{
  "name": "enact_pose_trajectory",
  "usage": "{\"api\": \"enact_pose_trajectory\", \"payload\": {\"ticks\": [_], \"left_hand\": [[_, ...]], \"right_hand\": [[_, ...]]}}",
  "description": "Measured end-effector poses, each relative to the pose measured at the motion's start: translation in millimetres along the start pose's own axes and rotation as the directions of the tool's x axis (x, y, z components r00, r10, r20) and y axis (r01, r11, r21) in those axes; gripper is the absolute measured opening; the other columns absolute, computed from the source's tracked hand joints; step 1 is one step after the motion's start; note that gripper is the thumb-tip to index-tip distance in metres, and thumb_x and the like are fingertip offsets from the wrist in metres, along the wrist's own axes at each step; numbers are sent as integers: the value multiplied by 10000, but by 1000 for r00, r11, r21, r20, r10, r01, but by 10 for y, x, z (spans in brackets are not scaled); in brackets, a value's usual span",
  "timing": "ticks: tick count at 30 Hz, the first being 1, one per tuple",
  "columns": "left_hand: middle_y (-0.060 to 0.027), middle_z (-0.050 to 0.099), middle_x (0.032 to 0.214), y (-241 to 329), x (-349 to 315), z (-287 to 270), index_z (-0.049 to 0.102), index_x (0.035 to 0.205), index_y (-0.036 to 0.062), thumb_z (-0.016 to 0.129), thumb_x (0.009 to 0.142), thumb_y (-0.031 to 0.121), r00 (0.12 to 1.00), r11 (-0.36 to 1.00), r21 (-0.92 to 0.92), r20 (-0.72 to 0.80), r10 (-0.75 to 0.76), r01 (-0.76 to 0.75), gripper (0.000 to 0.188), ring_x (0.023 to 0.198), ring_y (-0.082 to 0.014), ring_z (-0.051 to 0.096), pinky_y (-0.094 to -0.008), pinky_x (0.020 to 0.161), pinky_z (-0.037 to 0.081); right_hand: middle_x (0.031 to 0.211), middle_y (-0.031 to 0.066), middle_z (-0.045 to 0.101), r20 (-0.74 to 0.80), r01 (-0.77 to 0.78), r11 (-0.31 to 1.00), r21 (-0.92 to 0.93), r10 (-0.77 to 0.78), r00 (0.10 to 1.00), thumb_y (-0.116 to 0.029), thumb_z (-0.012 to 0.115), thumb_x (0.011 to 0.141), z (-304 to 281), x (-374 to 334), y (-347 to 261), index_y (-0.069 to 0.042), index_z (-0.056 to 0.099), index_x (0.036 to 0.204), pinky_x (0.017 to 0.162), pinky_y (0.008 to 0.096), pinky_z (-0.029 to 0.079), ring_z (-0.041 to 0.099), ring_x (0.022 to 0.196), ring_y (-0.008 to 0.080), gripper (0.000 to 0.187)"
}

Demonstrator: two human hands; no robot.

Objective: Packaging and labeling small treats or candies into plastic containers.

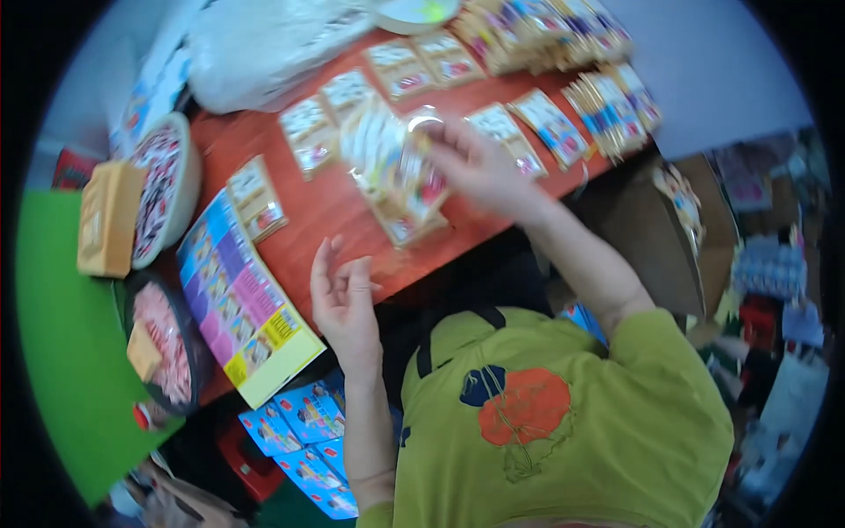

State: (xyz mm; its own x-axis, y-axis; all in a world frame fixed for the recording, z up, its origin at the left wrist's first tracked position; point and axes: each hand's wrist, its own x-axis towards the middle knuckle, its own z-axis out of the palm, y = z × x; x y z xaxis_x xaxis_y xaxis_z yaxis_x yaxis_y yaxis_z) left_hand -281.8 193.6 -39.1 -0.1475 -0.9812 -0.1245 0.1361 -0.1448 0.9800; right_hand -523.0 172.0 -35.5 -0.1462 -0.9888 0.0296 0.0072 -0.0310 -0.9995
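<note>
My right hand (475, 167) pinches a clear plastic packet (383, 145) above the red table. White and multicoloured contents show through it, blurred by motion. Just below the packet lies a beige tray-like piece (412, 231) at the table's near edge. My left hand (345, 304) is held palm up by that edge, its fingers loosely curled and apart, with nothing in it. Around the packet several beige trays with white and coloured inserts lie flat, among them one (310, 132) to its left and another (510, 136) to its right.
A colourful printed sheet (251, 304) lies at the left. Beside it stand a white basin (183, 176) of small pieces, a dark basin (195, 352) of pink pieces and a beige box (107, 220). Filled packs (607, 110) are stacked far right; a cardboard box (717, 238) stands below.
</note>
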Motion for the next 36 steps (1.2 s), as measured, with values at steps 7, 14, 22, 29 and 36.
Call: {"api": "enact_pose_trajectory", "payload": {"ticks": [7,14,22,29,36], "left_hand": [[-123,593,1282,-390,-53,58,648,1151,-40,612,965,9,962,854,449,51,270,-263,196,1028,-154,622,-248,804,537],[-155,627,1248,-370,-42,385,679,1093,-13,667,870,-43,755,439,644,362,547,-627,226,1083,-322,586,-400,923,461],[-130,630,1245,-478,-37,684,694,1072,25,710,796,-40,623,308,560,551,556,-769,284,1078,-308,591,-428,945,420],[-136,634,1239,-504,-62,547,694,1063,21,707,800,-42,670,280,638,519,532,-717,271,1067,-302,594,-423,935,426],[-137,631,1240,-606,-6,512,697,1067,20,713,805,-23,667,249,665,496,556,-704,266,1072,-307,590,-429,935,424]], "right_hand": [[1034,1,619,-559,79,926,-370,-290,777,-119,580,1010,-1886,-466,-325,-12,540,1344,861,242,504,603,951,79,354],[1060,42,665,-638,-38,891,-453,-295,711,-119,563,1015,-2517,-956,-239,-14,568,1324,871,235,504,619,986,81,327],[990,38,657,-506,-107,785,-610,-282,815,-109,552,1000,-1967,-710,6,-62,620,1279,803,238,477,589,891,83,291],[1011,137,672,-355,-102,491,-865,-455,817,-98,533,990,-1953,-598,359,-53,640,1220,813,348,509,651,910,262,258],[1176,129,611,-241,-220,100,-970,-483,842,-273,655,941,-1752,-656,404,-65,635,1203,926,456,452,592,1107,318,335]]}}
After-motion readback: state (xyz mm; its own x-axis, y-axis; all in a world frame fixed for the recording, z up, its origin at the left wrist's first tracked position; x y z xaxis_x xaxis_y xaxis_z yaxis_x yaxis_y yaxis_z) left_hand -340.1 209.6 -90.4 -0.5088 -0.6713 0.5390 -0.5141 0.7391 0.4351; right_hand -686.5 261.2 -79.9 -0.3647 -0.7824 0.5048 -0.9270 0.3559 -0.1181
